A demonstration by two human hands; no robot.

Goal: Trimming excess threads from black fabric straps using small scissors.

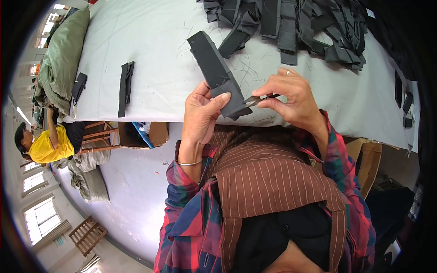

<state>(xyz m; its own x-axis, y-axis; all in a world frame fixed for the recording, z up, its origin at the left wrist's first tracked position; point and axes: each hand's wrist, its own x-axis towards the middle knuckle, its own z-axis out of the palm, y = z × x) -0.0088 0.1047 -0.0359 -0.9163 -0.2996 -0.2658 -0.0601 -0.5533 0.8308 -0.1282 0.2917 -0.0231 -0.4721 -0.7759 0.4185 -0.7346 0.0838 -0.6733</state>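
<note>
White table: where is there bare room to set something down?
The table is mostly bare between the two dark strips at left and the left hand, and between the right hand and small dark pieces at right. A dark heap crowds the far right.

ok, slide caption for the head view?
Left hand steadies a dark fabric strip while the right hand holds small snips at its near end, over a white table.

Dark grey layered fabric strip (210,63), held aslant, small snips (256,99), metal tips at strip's lower edge
</note>
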